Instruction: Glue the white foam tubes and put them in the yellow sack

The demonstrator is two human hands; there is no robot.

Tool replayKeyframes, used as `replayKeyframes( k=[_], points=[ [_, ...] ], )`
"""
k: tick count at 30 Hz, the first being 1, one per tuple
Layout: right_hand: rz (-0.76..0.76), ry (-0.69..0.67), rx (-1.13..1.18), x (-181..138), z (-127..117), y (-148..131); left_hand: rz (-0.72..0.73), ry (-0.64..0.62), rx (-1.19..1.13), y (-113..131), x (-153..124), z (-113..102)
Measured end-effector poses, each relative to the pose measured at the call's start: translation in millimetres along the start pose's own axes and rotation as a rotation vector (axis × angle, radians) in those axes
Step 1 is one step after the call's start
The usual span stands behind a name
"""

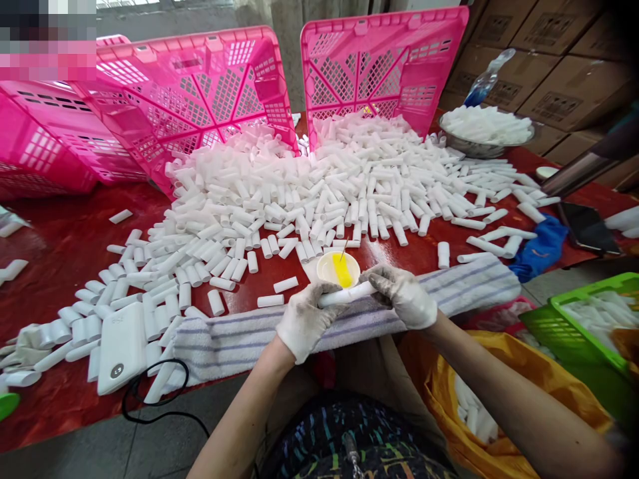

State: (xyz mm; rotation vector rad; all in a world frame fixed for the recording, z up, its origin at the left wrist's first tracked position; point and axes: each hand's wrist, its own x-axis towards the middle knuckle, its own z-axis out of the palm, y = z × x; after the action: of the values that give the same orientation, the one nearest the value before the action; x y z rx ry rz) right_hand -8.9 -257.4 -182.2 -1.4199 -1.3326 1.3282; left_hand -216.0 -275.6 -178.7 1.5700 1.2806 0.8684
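Between my two gloved hands lies a white plastic tube, held nearly level above the striped towel. My left hand is closed around its left end. The fingers of my right hand pinch the other end. Just behind the tube stands a small white cup with something yellow and a thin stick in it. A large heap of white tubes and short sleeves spreads over the red table beyond my hands.
Pink crates lie tipped behind the heap. A metal bowl of white pieces stands back right. A white power bank with a black cable sits left; a phone lies right. Below right are an orange bag and a green basket.
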Motion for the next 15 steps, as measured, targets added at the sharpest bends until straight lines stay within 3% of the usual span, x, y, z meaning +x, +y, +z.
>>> replayKeyframes(
  k=[3,6,8,11,15],
  points=[
    [-0.258,0.072,-0.237,-10.3,4.3,-1.7,-0.037,-0.001,0.106,3.3,-0.9,3.3],
    [-0.584,0.025,-0.667,-21.0,6.0,-5.3,-0.116,0.026,0.214,1.8,1.1,15.3],
    [-0.72,0.049,-0.897,-26.3,6.1,-6.5,-0.123,-0.021,0.213,0.9,1.7,26.6],
    [-0.688,0.201,-0.895,-29.6,11.6,-4.8,-0.116,0.067,0.211,4.4,0.1,44.9],
    [-0.332,0.309,-0.467,-22.3,27.5,-0.9,-0.125,0.294,0.355,15.7,-2.8,63.0]
  ],
)
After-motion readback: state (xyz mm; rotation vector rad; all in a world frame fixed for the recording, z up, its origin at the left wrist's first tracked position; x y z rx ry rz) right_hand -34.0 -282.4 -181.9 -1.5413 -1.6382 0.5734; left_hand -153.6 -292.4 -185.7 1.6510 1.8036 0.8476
